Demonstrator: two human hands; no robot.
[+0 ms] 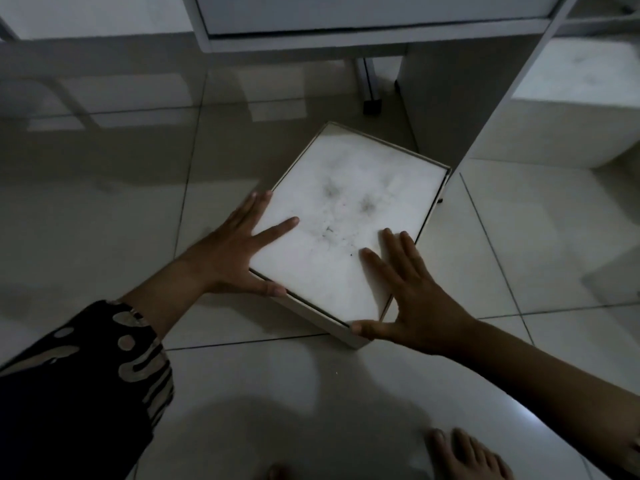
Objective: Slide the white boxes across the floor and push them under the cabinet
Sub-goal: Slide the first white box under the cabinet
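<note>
Toes (pixel 460 455) are showing nearest. Beyond them, the left hand (pixel 239 251) and right hand (pixel 412 292) are pressing flat and spread on the near corners of the white box (pixel 349 216), gripping nothing, probably to steer it over the floor (pixel 346 393) toward the cabinet (pixel 377 32) ahead.

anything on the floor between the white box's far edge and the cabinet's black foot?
No. In the head view, only bare tiled floor separates the white box from the black foot. Both hands, left and right, rest on the box's near end.
</note>
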